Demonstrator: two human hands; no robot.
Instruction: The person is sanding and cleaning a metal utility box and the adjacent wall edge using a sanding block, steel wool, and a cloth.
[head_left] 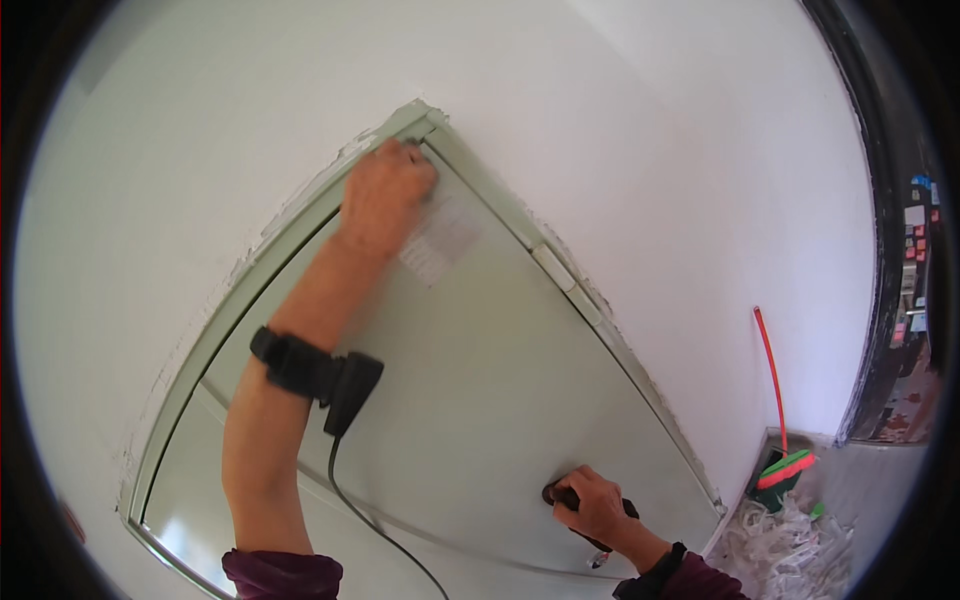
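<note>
My left hand [385,190] reaches up to the top corner of a pale green door [450,380]. Its fingers are closed at the edge, where a small dark piece shows at the fingertips, too little to name. Just below that hand, a printed paper sheet [441,243] is stuck to the door. Lower right, my right hand [598,507] is wrapped round a dark door handle [630,509]; something small and shiny hangs beneath it. A black strapped device [318,375] with a cable sits on my left forearm.
The pale green frame [480,190] has rough, chipped plaster along its edges. A white wall [680,200] surrounds it. At lower right, a broom [787,468] with a red stick stands by a heap of clear plastic wrap [785,545]. Beyond is a dark doorway edge [868,300].
</note>
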